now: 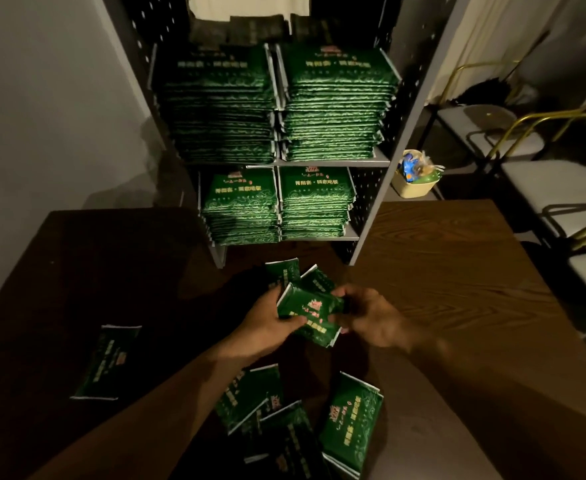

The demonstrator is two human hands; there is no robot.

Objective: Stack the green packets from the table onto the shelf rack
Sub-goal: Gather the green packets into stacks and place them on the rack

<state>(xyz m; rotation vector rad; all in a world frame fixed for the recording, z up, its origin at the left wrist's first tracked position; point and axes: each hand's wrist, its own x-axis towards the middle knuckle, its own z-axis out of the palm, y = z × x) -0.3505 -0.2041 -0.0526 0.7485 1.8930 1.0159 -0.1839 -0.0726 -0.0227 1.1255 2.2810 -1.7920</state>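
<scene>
Green packets [310, 311] are held as a bundle above the table [440, 271], fingers of left hand [267, 323] and right hand [371, 318] curled around them. Shelf rack [371, 161] behind is stacked full; loose packets [350, 420] lie nearer.

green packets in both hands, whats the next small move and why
Probably square the held packets between the left hand and right hand, since they sit fanned at angles, then lift them toward the shorter lower stacks on the shelf rack.
</scene>
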